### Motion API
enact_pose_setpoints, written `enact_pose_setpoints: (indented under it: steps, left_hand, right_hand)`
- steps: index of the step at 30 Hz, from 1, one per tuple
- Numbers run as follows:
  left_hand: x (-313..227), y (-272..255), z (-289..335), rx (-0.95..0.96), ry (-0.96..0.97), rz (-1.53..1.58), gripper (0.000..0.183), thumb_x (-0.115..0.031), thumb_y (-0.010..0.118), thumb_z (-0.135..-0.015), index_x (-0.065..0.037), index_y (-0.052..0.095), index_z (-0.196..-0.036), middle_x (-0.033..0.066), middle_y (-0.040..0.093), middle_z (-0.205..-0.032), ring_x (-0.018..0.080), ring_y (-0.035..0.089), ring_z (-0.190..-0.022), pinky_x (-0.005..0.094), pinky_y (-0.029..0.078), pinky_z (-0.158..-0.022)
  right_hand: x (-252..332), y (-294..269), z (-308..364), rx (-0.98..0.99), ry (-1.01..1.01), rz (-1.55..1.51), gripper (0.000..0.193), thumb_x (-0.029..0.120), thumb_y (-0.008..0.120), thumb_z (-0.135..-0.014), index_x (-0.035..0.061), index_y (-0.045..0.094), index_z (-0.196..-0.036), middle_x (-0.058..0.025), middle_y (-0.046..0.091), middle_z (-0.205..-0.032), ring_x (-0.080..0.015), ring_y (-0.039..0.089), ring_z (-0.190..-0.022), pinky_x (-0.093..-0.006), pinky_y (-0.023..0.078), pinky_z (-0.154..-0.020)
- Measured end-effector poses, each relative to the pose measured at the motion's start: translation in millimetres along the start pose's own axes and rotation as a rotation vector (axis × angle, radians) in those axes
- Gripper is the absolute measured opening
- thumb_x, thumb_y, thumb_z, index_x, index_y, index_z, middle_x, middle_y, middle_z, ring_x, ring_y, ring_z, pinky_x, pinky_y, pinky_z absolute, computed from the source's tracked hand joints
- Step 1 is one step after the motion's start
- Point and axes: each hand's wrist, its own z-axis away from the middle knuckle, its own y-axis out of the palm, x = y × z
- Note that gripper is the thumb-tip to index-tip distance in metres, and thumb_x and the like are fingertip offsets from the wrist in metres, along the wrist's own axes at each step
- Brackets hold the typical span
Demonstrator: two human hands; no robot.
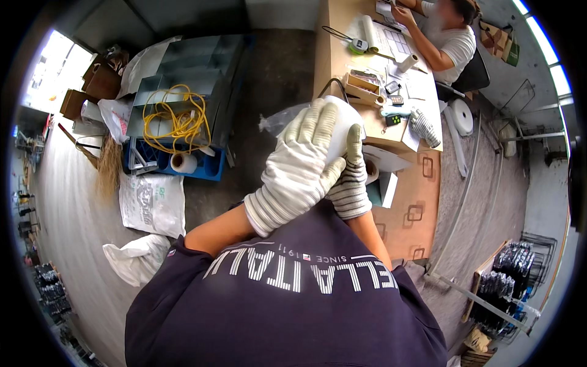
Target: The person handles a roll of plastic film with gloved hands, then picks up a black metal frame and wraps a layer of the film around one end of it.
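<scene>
Both my hands wear pale knit gloves with grey-striped cuffs, and between them is a smooth, white, rounded object [347, 125] that looks like a roll of film; its exact kind is hard to tell. My left hand [299, 156] lies over its near left side, fingers long and close together, pressing on it. From the right, my right hand [351, 174] grips it with a finger or thumb pointing up along its side; the other fingers are hidden. See-through plastic [280, 119] sticks out to the left of my left hand.
A wooden table [335, 55] at the right carries a tape measure [359, 45], an open box [364, 88], a spare glove [424, 127] and papers. Another person [449, 46] sits behind it. At the left, yellow cord [177, 122] lies on grey metal trays [202, 58], with a white sack [153, 202] nearby.
</scene>
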Motion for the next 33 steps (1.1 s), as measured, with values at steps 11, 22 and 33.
enact_pose_setpoints:
  steps: [11, 22, 33]
  left_hand:
    - [5.1, 1.4, -14.4, 0.255, -0.367, 0.927, 0.093, -0.020, 0.081, -0.061, -0.006, 0.030, -0.136, 0.0102, 0.048, -0.124, 0.0184, 0.043, -0.116, 0.0314, 0.036, -0.097]
    - [12.3, 49.7, -4.5, -0.096, -0.261, 0.440, 0.096, -0.033, 0.075, -0.068, -0.001, 0.018, -0.138, 0.0229, 0.037, -0.129, 0.0322, 0.044, -0.115, 0.0373, 0.039, -0.095]
    - [-5.4, 27.3, -4.2, 0.061, -0.173, 0.441, 0.088, -0.030, 0.069, -0.075, -0.003, 0.016, -0.140, 0.0209, 0.035, -0.134, 0.0304, 0.042, -0.119, 0.0360, 0.036, -0.097]
  right_hand:
    - [19.0, -29.5, 22.6, 0.041, -0.223, 0.219, 0.051, 0.034, 0.056, -0.086, 0.0031, 0.042, -0.124, -0.0094, 0.052, -0.118, -0.0231, 0.051, -0.109, -0.0358, 0.044, -0.092]
    - [9.1, -23.2, 5.7, -0.110, -0.401, 0.639, 0.047, 0.031, 0.055, -0.088, 0.0034, 0.040, -0.122, -0.0083, 0.053, -0.107, -0.0161, 0.054, -0.094, -0.0289, 0.045, -0.084]
    - [23.8, -24.2, 14.8, -0.102, -0.168, 0.240, 0.048, 0.028, 0.058, -0.084, 0.0012, 0.045, -0.122, -0.0106, 0.053, -0.116, -0.0207, 0.052, -0.105, -0.0349, 0.041, -0.092]
